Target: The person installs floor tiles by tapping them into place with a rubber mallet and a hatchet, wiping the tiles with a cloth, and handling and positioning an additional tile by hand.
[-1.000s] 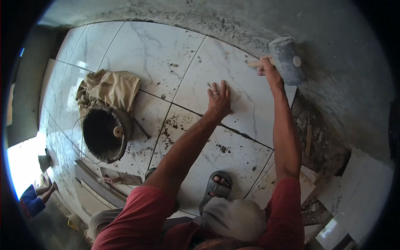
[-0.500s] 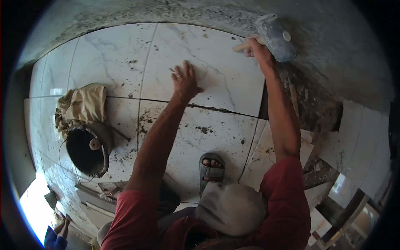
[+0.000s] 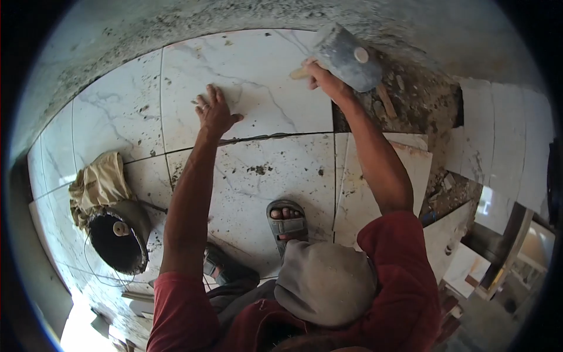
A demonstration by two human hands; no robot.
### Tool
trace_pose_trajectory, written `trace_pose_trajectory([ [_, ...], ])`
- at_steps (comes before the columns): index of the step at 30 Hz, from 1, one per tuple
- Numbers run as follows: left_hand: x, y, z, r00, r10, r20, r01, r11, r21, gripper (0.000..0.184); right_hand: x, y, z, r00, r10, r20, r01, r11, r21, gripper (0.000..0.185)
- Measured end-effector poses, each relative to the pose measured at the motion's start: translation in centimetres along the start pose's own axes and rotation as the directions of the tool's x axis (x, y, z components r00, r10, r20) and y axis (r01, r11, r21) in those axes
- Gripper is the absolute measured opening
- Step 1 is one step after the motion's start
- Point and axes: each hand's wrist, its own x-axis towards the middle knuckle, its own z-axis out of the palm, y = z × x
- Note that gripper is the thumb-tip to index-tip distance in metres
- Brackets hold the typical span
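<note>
My right hand [image 3: 326, 81] is wrapped round the short wooden handle of a rubber mallet [image 3: 350, 57], whose big grey head is held up near the wall side of the floor. Fingers spread, my left hand [image 3: 216, 112] rests flat on a white marble-patterned tile [image 3: 258, 70]. A dark seam runs between this tile and the dirt-specked tile [image 3: 270, 176] nearer my feet. The lower end of the mallet head overlaps the bare, rubble-covered ground past the tile's right edge; whether it touches anything I cannot tell.
At the left lies a dark bucket [image 3: 120, 240] with a tan cloth [image 3: 101, 186] beside it. Unlaid ground with debris [image 3: 416, 97] stretches along the right, with a loose tile [image 3: 404, 170] below it. A rough grey wall [image 3: 193, 26] borders the far side. My sandalled foot [image 3: 286, 220] stands on the tiles.
My view has shifted to the right, so the tiles, bucket and both hands appear farther left. The left hand stays flat on the tile, and the right hand still grips the mallet.
</note>
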Motion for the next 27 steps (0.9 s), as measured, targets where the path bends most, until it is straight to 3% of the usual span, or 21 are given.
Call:
trace_pose_trajectory([
  [2,0.0,0.0,0.3,1.0,0.011,0.009,-0.011,1.0,0.019,0.111,-2.5,-2.7,-0.2,0.991,-0.131,-0.008,0.131,0.987,0.093,0.018],
  [3,0.1,0.0,0.3,1.0,0.009,-0.004,-0.009,1.0,0.023,0.111,-3.9,-4.4,0.2,0.992,-0.113,-0.046,0.121,0.964,0.235,0.015],
  [4,0.1,-0.1,0.3,1.0,0.006,-0.015,-0.006,1.0,0.029,0.111,-3.4,-1.4,0.3,0.993,-0.108,-0.05,0.117,0.964,0.239,0.015],
  [5,0.3,-0.2,0.5,1.0,0.008,-0.014,-0.007,0.999,0.046,0.112,-2.6,4.1,0.4,0.996,-0.092,0.0,0.076,0.817,0.572,0.015],
  [6,0.3,-0.1,0.3,1.0,0.023,-0.017,-0.022,0.998,0.051,0.112,-3.9,2.4,-0.1,0.994,-0.105,-0.014,0.106,0.979,0.172,0.014],
  [7,0.1,0.1,0.1,1.0,0.011,0.0,-0.011,0.998,0.057,0.113,-5.3,0.5,-0.6,0.993,-0.117,-0.028,0.106,0.96,-0.259,0.012],
  [8,0.1,0.2,-0.2,1.0,-0.003,0.016,0.002,0.998,0.062,0.114,-6.3,-1.4,-0.8,0.992,-0.124,-0.038,0.11,0.959,-0.262,0.012],
  [10,0.4,0.0,0.1,1.0,0.018,-0.007,-0.018,0.998,0.055,0.115,-7.2,-3.4,-0.6,0.993,-0.111,-0.036,0.108,0.991,-0.077,0.012],
  [11,0.2,-0.5,0.5,0.999,0.024,-0.022,-0.023,0.999,0.042,0.116,-7.8,-4.1,-0.8,0.952,-0.302,-0.042,0.297,0.95,-0.099,0.014],
  [13,-0.3,-0.3,0.5,1.0,0.002,-0.005,-0.002,0.999,0.035,0.114,-5.5,5.2,-0.6,0.952,-0.301,-0.049,0.298,0.953,-0.061,0.015],
  [15,-0.3,0.1,-0.2,1.0,-0.018,-0.017,0.018,1.0,0.021,0.11,-7.2,0.8,0.2,0.995,-0.084,0.044,0.091,0.975,-0.203,0.015],
  [16,-0.4,-0.2,-0.6,0.999,-0.023,-0.034,0.024,0.999,0.027,0.11,-7.7,-1.1,0.3,0.994,-0.102,0.046,0.11,0.974,-0.197,0.015],
  [18,-0.6,-1.4,-0.7,0.997,0.076,-0.011,-0.076,0.997,-0.005,0.104,-7.8,-2.9,0.5,0.999,0.042,0.018,-0.043,0.997,0.059,0.018],
  [19,-0.5,-2.7,-0.4,0.983,0.146,-0.108,-0.144,0.989,0.018,0.086,-8.3,-3.4,0.8,1.0,0.013,-0.018,-0.011,0.993,0.119,0.02],
  [20,-0.5,-4.2,-0.3,0.987,0.124,-0.107,-0.122,0.992,0.025,0.086,-8.2,-3.8,0.9,1.0,0.012,0.002,-0.012,0.991,0.131,0.02],
  [22,-1.6,-7.3,-1.3,0.952,0.135,-0.275,-0.209,0.943,-0.261,0.066,-7.6,-4.3,1.4,0.962,-0.273,-0.013,0.269,0.939,0.215,0.019],
  [23,-2.8,-8.3,-2.4,0.946,0.056,-0.319,-0.143,0.956,-0.255,0.055,-6.0,-1.8,1.6,0.965,-0.255,0.062,0.253,0.967,0.038,0.017],
  [24,-3.6,-10.4,-2.4,0.941,0.036,-0.337,-0.123,0.963,-0.241,0.055,-5.6,-1.1,2.1,0.958,-0.277,0.078,0.273,0.96,0.059,0.017],
  [26,-4.9,-15.1,-1.3,0.897,-0.073,-0.436,-0.013,0.982,-0.19,0.053,-5.2,-1.0,3.5,0.992,0.085,0.088,-0.092,0.993,0.073,0.018],
  [27,-6.2,-15.8,-1.8,0.899,-0.146,-0.412,0.053,0.972,-0.229,0.052,-5.8,-3.7,3.7,0.992,0.084,0.095,-0.091,0.993,0.076,0.022],
])
